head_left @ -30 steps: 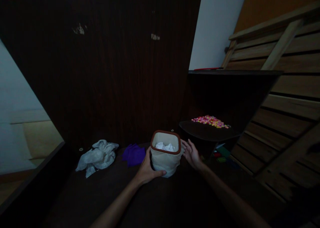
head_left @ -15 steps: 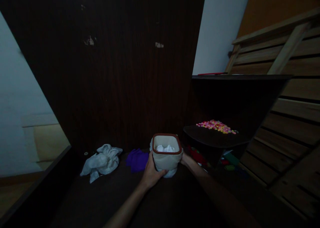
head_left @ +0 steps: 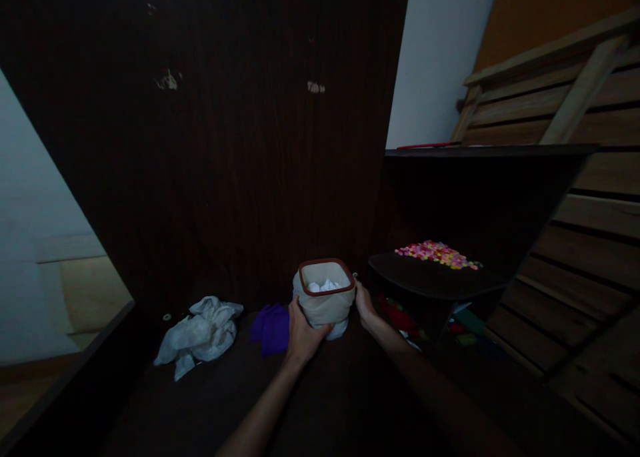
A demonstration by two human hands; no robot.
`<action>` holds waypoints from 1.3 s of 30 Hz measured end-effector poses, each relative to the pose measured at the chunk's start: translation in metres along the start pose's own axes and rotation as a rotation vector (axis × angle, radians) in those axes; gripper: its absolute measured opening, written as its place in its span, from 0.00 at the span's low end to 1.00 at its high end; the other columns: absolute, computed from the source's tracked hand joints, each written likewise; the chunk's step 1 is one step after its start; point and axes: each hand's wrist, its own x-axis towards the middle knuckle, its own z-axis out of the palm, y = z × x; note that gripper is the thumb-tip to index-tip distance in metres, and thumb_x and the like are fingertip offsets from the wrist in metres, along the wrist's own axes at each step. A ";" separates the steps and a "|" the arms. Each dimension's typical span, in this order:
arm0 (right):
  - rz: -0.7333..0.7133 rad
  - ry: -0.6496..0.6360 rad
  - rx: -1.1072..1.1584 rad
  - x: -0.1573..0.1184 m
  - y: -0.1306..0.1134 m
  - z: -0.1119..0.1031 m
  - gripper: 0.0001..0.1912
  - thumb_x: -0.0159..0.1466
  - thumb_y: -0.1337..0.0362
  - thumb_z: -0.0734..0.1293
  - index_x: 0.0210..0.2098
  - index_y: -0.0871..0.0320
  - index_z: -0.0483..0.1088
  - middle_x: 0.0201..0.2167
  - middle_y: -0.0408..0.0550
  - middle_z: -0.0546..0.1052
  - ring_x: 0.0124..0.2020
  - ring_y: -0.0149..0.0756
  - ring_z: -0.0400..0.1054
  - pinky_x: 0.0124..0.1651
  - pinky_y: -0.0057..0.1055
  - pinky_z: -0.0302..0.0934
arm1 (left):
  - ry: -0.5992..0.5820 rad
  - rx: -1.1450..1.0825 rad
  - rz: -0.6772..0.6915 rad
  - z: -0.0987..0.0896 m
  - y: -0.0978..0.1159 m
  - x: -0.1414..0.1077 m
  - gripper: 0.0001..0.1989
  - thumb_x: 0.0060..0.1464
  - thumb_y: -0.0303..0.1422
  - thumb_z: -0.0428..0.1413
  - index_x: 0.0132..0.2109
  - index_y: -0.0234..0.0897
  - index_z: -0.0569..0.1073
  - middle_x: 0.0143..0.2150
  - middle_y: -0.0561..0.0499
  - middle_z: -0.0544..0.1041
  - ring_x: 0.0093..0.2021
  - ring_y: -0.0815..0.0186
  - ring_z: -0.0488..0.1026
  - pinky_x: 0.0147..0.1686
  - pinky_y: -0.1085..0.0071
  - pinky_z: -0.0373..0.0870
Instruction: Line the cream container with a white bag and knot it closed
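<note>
A small cream trash bin [head_left: 327, 310] with a square brown rim stands near the dark back panel, a pale plastic bag bunched around its outside. Crumpled white paper [head_left: 324, 286] lies inside it. My left hand [head_left: 303, 330] grips the bin's left front side, thumb stretched across the front. On the right side my right hand [head_left: 365, 306] holds the bin near the rim, its fingertips partly hidden. Just left of my left hand lies a folded purple cloth [head_left: 271, 328].
A crumpled whitish plastic bag [head_left: 203, 332] lies farther left. Small pink, red and yellow pieces [head_left: 437, 253] are heaped on a dark corner shelf [head_left: 420, 277] at right. Red and green items [head_left: 400, 315] sit beneath it. A low board [head_left: 75, 370] edges the left side.
The bin has shifted slightly left and farther back, with both hands moving along with it. More of my right hand shows now. The camera's view has also shifted a little.
</note>
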 end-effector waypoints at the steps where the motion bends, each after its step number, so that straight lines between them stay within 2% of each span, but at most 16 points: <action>1: 0.017 0.033 -0.026 -0.002 -0.001 -0.005 0.18 0.70 0.51 0.65 0.48 0.59 0.74 0.50 0.51 0.77 0.49 0.42 0.72 0.54 0.45 0.67 | 0.000 0.003 0.002 0.000 0.000 0.000 0.50 0.39 0.37 0.68 0.65 0.36 0.53 0.66 0.36 0.63 0.69 0.40 0.60 0.68 0.47 0.57; 5: 0.036 0.101 -0.126 -0.019 -0.013 -0.022 0.20 0.70 0.48 0.64 0.42 0.60 0.74 0.41 0.50 0.79 0.43 0.39 0.74 0.51 0.43 0.67 | -0.028 0.014 0.009 -0.005 0.002 -0.005 0.56 0.36 0.39 0.71 0.67 0.35 0.51 0.68 0.33 0.60 0.70 0.39 0.58 0.68 0.45 0.56; 9: -0.051 0.129 -0.203 -0.040 -0.031 -0.035 0.24 0.64 0.43 0.63 0.33 0.57 0.75 0.38 0.52 0.80 0.41 0.43 0.74 0.48 0.43 0.66 | -0.080 0.044 0.032 -0.026 0.007 -0.019 0.61 0.33 0.42 0.73 0.69 0.35 0.49 0.70 0.32 0.59 0.71 0.41 0.57 0.69 0.45 0.56; 11: -0.127 0.139 -0.245 -0.050 -0.041 -0.039 0.24 0.60 0.40 0.62 0.30 0.55 0.75 0.38 0.53 0.81 0.42 0.46 0.73 0.49 0.43 0.66 | -0.099 0.096 0.040 -0.044 0.008 -0.026 0.56 0.38 0.44 0.70 0.69 0.35 0.51 0.71 0.32 0.59 0.72 0.41 0.57 0.69 0.44 0.55; 13: -0.217 0.137 -0.296 -0.061 -0.050 -0.041 0.24 0.57 0.40 0.62 0.30 0.54 0.74 0.37 0.52 0.80 0.44 0.48 0.72 0.52 0.45 0.64 | -0.124 0.181 0.056 -0.065 0.007 -0.034 0.46 0.47 0.45 0.65 0.67 0.34 0.56 0.71 0.33 0.60 0.72 0.43 0.57 0.70 0.45 0.54; 16: -0.351 0.094 -0.392 -0.082 -0.063 -0.036 0.21 0.58 0.43 0.62 0.31 0.54 0.73 0.38 0.52 0.79 0.47 0.50 0.70 0.57 0.48 0.60 | -0.190 0.281 0.099 -0.101 0.001 -0.046 0.35 0.55 0.44 0.59 0.65 0.33 0.61 0.68 0.33 0.66 0.70 0.45 0.61 0.69 0.45 0.57; 20: -0.485 -0.069 -0.529 -0.123 -0.069 -0.014 0.14 0.62 0.52 0.63 0.33 0.53 0.74 0.40 0.53 0.79 0.49 0.49 0.68 0.60 0.49 0.58 | -0.300 0.487 0.222 -0.144 -0.010 -0.068 0.29 0.62 0.43 0.54 0.66 0.36 0.63 0.68 0.36 0.68 0.70 0.46 0.63 0.67 0.44 0.62; 24: -0.551 -0.334 -0.649 -0.171 -0.058 0.014 0.10 0.64 0.59 0.65 0.38 0.55 0.77 0.44 0.53 0.80 0.51 0.47 0.70 0.59 0.46 0.62 | -0.344 0.630 0.365 -0.171 -0.022 -0.094 0.25 0.66 0.43 0.52 0.66 0.41 0.65 0.70 0.41 0.67 0.70 0.48 0.63 0.65 0.48 0.67; 26: -0.565 -0.578 -0.879 -0.191 -0.048 0.024 0.16 0.68 0.60 0.62 0.49 0.59 0.77 0.56 0.57 0.76 0.61 0.49 0.66 0.65 0.49 0.60 | -0.372 0.687 0.412 -0.179 -0.029 -0.107 0.24 0.66 0.43 0.52 0.66 0.44 0.67 0.70 0.43 0.67 0.69 0.49 0.63 0.64 0.49 0.69; 28: -0.513 -0.775 -1.063 -0.205 -0.038 0.032 0.22 0.69 0.59 0.61 0.59 0.61 0.72 0.66 0.58 0.68 0.69 0.52 0.56 0.69 0.53 0.54 | -0.397 0.728 0.439 -0.184 -0.036 -0.117 0.23 0.67 0.43 0.52 0.66 0.45 0.67 0.70 0.44 0.67 0.69 0.49 0.64 0.63 0.48 0.70; 30: -0.453 -0.898 -1.170 -0.212 -0.032 0.037 0.27 0.70 0.58 0.60 0.66 0.61 0.66 0.71 0.55 0.60 0.73 0.54 0.48 0.72 0.56 0.49 | -0.423 0.744 0.453 -0.188 -0.041 -0.124 0.24 0.67 0.44 0.52 0.66 0.45 0.67 0.70 0.45 0.66 0.69 0.48 0.64 0.63 0.48 0.69; 33: -0.425 -0.959 -1.227 -0.212 -0.027 0.043 0.29 0.71 0.57 0.59 0.69 0.60 0.61 0.73 0.53 0.55 0.75 0.54 0.44 0.74 0.56 0.44 | -0.455 0.741 0.452 -0.190 -0.042 -0.126 0.27 0.67 0.45 0.53 0.68 0.45 0.65 0.71 0.46 0.64 0.70 0.48 0.62 0.64 0.47 0.67; 39: -0.434 -0.965 -1.234 -0.206 -0.020 0.044 0.29 0.73 0.54 0.57 0.70 0.59 0.58 0.74 0.52 0.52 0.75 0.50 0.42 0.75 0.54 0.41 | -0.527 0.729 0.454 -0.190 -0.030 -0.126 0.31 0.68 0.45 0.52 0.73 0.49 0.54 0.74 0.47 0.58 0.73 0.49 0.56 0.67 0.44 0.62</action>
